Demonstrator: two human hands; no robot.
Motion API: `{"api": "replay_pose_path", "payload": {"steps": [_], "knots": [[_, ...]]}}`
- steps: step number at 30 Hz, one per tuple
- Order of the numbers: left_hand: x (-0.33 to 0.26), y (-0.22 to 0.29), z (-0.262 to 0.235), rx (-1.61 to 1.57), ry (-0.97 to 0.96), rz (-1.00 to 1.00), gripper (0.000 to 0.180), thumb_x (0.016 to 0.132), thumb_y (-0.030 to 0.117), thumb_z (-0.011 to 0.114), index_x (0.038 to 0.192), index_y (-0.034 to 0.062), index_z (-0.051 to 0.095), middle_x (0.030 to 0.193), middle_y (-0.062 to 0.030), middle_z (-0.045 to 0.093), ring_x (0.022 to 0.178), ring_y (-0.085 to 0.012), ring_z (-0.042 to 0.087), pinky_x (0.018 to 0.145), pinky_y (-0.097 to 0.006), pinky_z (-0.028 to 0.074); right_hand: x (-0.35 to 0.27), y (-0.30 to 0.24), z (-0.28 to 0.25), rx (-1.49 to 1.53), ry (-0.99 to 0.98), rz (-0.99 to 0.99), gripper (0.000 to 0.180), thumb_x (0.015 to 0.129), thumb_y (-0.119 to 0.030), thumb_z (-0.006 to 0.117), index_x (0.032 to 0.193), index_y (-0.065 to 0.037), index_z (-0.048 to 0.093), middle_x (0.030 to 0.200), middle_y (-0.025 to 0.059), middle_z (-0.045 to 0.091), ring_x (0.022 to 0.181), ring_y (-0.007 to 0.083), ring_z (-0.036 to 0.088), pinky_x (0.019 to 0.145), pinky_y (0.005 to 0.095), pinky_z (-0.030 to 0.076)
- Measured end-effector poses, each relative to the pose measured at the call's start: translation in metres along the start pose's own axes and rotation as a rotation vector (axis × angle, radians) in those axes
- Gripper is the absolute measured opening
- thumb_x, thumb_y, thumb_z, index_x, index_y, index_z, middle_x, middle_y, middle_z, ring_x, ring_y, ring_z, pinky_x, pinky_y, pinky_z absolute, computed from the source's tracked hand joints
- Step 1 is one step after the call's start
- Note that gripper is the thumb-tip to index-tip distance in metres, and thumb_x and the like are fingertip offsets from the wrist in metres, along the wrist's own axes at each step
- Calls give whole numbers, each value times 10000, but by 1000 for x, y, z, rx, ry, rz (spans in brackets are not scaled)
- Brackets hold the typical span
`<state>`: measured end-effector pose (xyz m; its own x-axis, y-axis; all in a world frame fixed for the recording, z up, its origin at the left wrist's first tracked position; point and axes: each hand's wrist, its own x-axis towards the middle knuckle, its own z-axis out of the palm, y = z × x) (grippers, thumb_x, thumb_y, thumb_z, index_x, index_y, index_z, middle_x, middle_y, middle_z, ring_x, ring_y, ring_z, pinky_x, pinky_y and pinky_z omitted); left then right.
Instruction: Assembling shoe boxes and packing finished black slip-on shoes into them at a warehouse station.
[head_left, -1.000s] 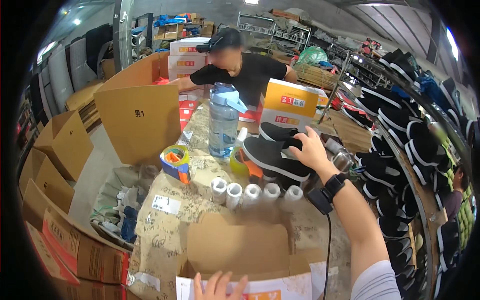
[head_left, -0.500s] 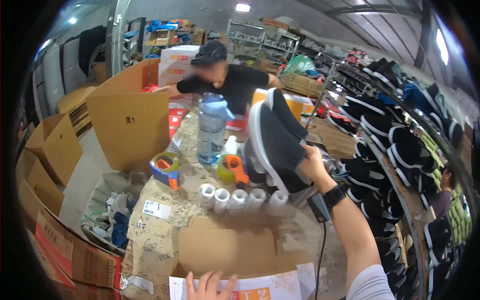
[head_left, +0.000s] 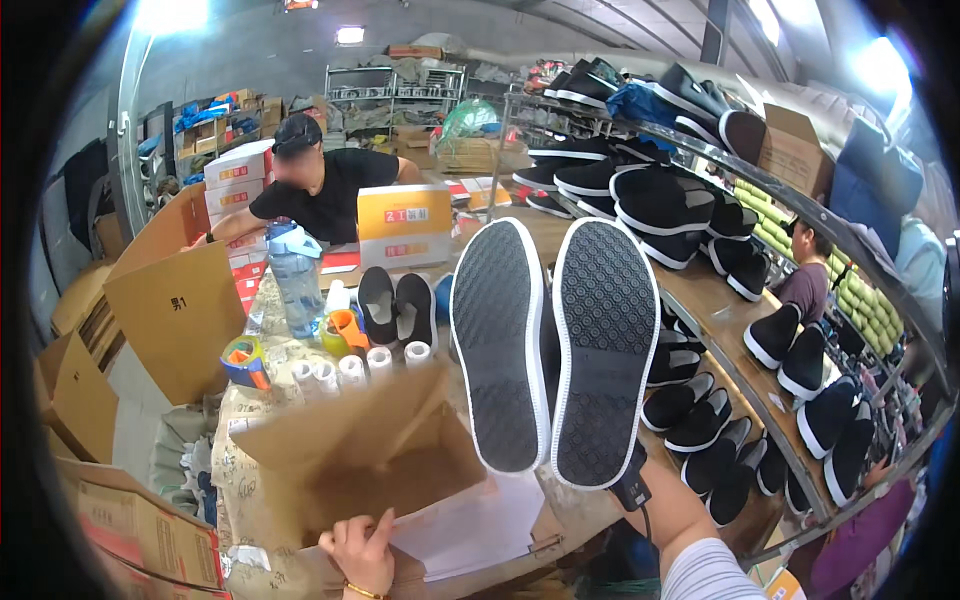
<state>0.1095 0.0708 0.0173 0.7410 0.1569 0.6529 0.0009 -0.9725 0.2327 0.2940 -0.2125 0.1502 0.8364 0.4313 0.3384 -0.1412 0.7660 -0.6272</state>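
Note:
My right hand is almost hidden behind a pair of black shoes that it holds up side by side, their grey patterned soles with white rims facing me; only the wrist with a black watch shows below them. Under the shoes stands an open brown cardboard shoe box with white paper lying in it. My left hand grips the box's near edge at the bottom of the view.
Across the table a person in a black shirt leans over boxes. The table carries a water bottle, tape rolls, a row of white rolls, another black pair and a yellow box. Shoe racks stand right, cartons left.
My right hand has lifted the pair off the table and tipped it up toward me, soles now facing me. My left hand has come up onto the shoe box's edge.

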Motion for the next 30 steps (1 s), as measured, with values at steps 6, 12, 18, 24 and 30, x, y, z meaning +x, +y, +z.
{"api": "replay_pose_path", "payload": {"steps": [6,12,18,24,30], "knots": [[54,52,-17,-605,-43,-141,398,787,143,662,1173,45,669,1027,-125,633,952,-274,582,862,-398,420,-35,27,27,33,78,112,267,940,-128,578,1153,31,607,1066,182,673,983,279,665,809,397,545],[108,79,-51,-1411,-34,-322,442,911,63,615,1306,-61,461,1131,-99,627,1026,-163,589,898,-294,462,-47,68,51,54,166,269,279,954,-144,573,1167,35,594,1073,182,667,998,271,660,820,397,548],[57,-16,-46,-229,-44,162,425,688,120,755,1093,56,643,911,-99,682,792,-285,656,662,-379,517,-54,81,22,40,-181,330,311,925,-282,623,1085,-16,600,964,163,645,961,273,615,862,399,501],[29,-23,-13,-238,-188,209,134,743,101,686,873,123,713,915,-58,690,810,-259,664,694,-379,546,9,110,61,-1062,-44,-422,300,788,-75,682,1076,8,654,1009,127,678,928,243,652,843,355,506],[64,-66,-67,-246,98,320,70,718,54,719,726,114,683,717,-65,638,669,-280,602,646,-386,491,11,131,3,-1844,-431,-548,241,767,-92,665,995,-154,714,973,86,651,944,277,616,793,370,508]]}}
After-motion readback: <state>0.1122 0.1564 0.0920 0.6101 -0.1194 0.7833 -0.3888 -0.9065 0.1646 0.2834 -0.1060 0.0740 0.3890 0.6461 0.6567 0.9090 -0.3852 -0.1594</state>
